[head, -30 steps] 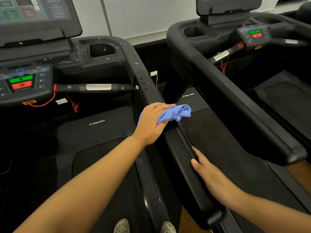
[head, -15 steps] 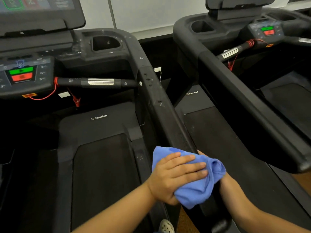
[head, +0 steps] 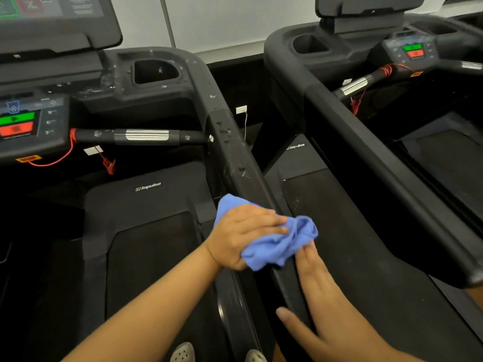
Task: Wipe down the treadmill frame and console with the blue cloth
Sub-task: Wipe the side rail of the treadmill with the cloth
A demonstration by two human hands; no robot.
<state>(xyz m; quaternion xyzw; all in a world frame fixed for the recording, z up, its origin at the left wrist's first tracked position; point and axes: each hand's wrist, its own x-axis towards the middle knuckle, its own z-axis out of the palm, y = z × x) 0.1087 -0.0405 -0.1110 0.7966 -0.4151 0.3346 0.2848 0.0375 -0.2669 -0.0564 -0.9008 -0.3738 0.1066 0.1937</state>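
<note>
The left hand (head: 243, 235) has its fingers curled over the bunched blue cloth (head: 282, 246), pressing it on the treadmill's side rail (head: 235, 163), just past centre toward 5 o'clock. The right hand (head: 321, 307) lies flat on the rail further toward 5 o'clock, fingers straight, thumb spread, fingertips touching the cloth. The console (head: 28, 121) sits at 10 o'clock.

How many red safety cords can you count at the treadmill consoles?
2. One red cord hangs under the near console, left; the other is coiled by the next treadmill's console, upper right. More may lie outside the frame.
</note>
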